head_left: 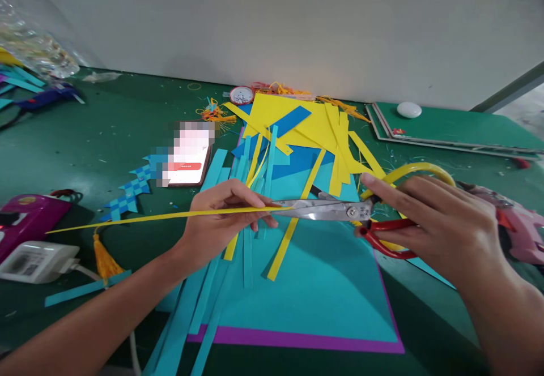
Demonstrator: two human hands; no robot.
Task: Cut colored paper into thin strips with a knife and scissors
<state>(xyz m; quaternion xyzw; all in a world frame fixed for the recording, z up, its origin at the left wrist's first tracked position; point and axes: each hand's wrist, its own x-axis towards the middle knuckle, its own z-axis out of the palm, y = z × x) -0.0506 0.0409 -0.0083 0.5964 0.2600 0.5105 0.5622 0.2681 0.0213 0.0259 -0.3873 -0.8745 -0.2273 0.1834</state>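
My left hand pinches a long, thin yellow paper strip near its right end. The rest of the strip runs out to the left above the table. In my right hand is a pair of scissors with one yellow and one red handle, fingers through the loops. Its blades point left and meet the strip's end beside my left fingertips; whether they cut into it I cannot tell. Beneath lie a teal sheet, loose teal strips and yellow strips.
Yellow paper and a phone lie farther back. On the left are a woven blue paper chain with a yellow tassel, a white charger and a blue glue gun. Green boards lie at the right, before a wall.
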